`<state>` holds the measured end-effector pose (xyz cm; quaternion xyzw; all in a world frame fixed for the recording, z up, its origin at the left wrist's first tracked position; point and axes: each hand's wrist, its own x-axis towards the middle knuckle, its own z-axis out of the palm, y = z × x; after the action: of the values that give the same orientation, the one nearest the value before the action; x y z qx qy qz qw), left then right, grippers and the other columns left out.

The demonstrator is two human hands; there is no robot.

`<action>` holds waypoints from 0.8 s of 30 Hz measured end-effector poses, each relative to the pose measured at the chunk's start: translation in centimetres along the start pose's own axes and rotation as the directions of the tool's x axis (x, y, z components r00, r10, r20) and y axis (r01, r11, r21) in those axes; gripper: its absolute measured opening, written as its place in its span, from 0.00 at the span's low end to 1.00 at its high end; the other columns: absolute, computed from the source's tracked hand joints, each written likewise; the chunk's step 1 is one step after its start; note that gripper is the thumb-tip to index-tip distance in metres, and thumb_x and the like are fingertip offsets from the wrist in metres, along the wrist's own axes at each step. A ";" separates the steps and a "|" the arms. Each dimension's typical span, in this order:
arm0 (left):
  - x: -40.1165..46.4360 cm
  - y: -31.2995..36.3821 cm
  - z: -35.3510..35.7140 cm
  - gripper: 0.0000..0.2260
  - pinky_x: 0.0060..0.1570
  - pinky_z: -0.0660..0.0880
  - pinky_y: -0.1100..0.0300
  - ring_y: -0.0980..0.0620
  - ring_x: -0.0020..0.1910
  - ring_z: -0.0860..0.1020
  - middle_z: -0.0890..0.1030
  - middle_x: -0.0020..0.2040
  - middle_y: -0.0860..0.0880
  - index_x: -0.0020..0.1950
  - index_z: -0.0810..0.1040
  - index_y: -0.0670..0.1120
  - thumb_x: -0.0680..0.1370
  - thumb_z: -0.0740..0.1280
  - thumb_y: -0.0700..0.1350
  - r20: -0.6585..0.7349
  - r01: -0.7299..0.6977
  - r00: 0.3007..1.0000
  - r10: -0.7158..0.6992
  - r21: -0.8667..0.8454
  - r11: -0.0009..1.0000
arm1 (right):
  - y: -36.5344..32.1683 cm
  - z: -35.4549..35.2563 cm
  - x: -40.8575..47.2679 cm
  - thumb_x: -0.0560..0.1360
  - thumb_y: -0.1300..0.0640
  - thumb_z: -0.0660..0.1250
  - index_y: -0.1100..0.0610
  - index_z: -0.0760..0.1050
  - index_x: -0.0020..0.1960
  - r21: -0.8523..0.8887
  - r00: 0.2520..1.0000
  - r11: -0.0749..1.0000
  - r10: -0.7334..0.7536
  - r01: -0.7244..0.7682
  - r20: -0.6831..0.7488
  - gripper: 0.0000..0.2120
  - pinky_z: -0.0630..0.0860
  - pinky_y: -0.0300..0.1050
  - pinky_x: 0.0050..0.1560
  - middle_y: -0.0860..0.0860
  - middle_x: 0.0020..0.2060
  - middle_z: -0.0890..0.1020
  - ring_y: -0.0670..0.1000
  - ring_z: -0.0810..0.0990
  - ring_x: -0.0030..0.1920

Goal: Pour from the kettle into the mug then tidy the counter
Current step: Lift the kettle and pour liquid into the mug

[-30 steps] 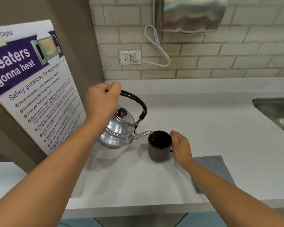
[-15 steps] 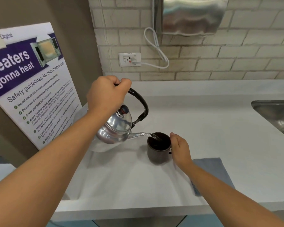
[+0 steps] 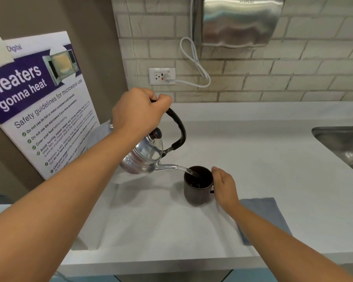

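A shiny metal kettle (image 3: 145,157) with a black handle hangs tilted above the white counter (image 3: 263,159), spout pointing right. My left hand (image 3: 139,110) is closed around the top of its handle. A clear stream runs from the spout into a dark brown mug (image 3: 197,190) that stands upright on the counter. My right hand (image 3: 224,185) rests against the mug's right side at the handle, fingers curled around it.
A grey cloth (image 3: 263,216) lies flat right of the mug, under my right forearm. A steel sink (image 3: 342,143) is at the far right. A microwave safety poster (image 3: 39,102) leans at the left. A wall socket (image 3: 161,76) with a white cord sits behind.
My left hand has raised and tipped the kettle further, and water now streams into the mug. My right hand and the mug have stayed in place.
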<state>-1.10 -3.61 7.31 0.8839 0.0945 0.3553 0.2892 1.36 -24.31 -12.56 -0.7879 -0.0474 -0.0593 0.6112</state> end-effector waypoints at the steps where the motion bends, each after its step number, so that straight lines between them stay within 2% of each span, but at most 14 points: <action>1: 0.1 0.1 0.0 0.17 0.27 0.61 0.60 0.49 0.25 0.62 0.63 0.22 0.50 0.28 0.68 0.42 0.69 0.62 0.53 -0.003 -0.006 1.000 0.006 0.006 1.000 | 0.0 0.0 0.0 0.81 0.57 0.55 0.54 0.57 0.29 -0.004 1.000 1.000 -0.002 0.002 -0.003 0.22 0.61 0.32 0.24 0.45 0.23 0.63 0.42 0.63 0.22; 5: 0.3 0.5 0.0 0.17 0.26 0.61 0.60 0.50 0.24 0.62 0.64 0.22 0.50 0.28 0.69 0.41 0.69 0.62 0.53 -0.001 -0.033 0.999 0.033 0.035 0.999 | 0.0 0.0 0.1 0.81 0.57 0.55 0.54 0.58 0.28 -0.010 1.000 1.000 -0.006 0.005 -0.014 0.22 0.62 0.31 0.24 0.45 0.21 0.64 0.41 0.64 0.21; 10: 0.7 0.9 -0.1 0.16 0.26 0.59 0.60 0.50 0.24 0.61 0.62 0.22 0.50 0.26 0.65 0.44 0.69 0.61 0.52 0.015 -0.065 0.998 0.065 0.060 0.996 | 0.1 0.0 0.1 0.81 0.57 0.55 0.55 0.59 0.28 -0.001 1.000 1.000 -0.005 0.005 0.003 0.22 0.62 0.31 0.24 0.46 0.22 0.65 0.41 0.65 0.21; 18: 0.7 1.4 0.2 0.16 0.27 0.63 0.61 0.50 0.24 0.65 0.66 0.22 0.51 0.27 0.70 0.45 0.70 0.61 0.53 0.031 -0.103 0.994 0.100 0.086 0.991 | 0.2 -0.1 0.2 0.81 0.56 0.55 0.54 0.59 0.28 -0.013 1.000 1.000 0.001 0.000 0.016 0.22 0.62 0.30 0.24 0.45 0.22 0.65 0.41 0.65 0.21; 24: 0.5 1.1 0.4 0.16 0.26 0.61 0.60 0.50 0.23 0.62 0.63 0.21 0.51 0.28 0.70 0.43 0.71 0.61 0.53 0.024 -0.096 0.995 0.095 0.070 0.993 | 0.4 -0.1 0.3 0.81 0.55 0.55 0.55 0.59 0.29 -0.011 0.999 1.000 0.016 -0.016 0.032 0.21 0.65 0.35 0.27 0.45 0.23 0.65 0.42 0.65 0.23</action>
<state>-0.53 -4.47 8.01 0.9007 0.0618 0.3560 0.2410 1.69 -24.48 -12.91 -0.7922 -0.0505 -0.0422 0.6067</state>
